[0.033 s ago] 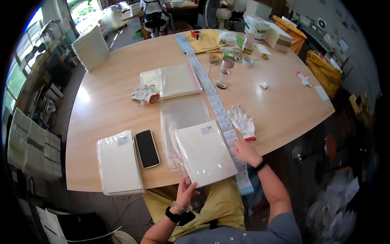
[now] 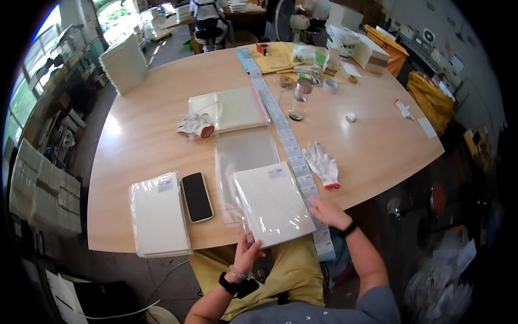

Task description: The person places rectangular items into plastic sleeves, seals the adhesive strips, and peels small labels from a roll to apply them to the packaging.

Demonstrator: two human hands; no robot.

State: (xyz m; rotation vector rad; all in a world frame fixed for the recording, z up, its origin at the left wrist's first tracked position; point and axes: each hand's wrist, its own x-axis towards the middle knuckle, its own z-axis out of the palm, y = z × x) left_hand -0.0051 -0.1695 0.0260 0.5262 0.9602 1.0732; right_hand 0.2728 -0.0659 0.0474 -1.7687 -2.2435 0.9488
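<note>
A wrapped white packet (image 2: 275,208) at the table's near edge, one hand on its corner.
From here I see the left hand (image 2: 248,255) gripping the packet's near left corner, thumb on top, while the right hand (image 2: 330,214) is at the long label strip (image 2: 290,144) just beside it — blurred, so I can't tell whether its fingers pinch anything. The packet overlaps some clear sleeves (image 2: 245,148); a black phone (image 2: 197,197) and more wrapped packets (image 2: 160,218) lie to the left, a white glove (image 2: 322,163) beyond the right hand on the table (image 2: 135,151).
</note>
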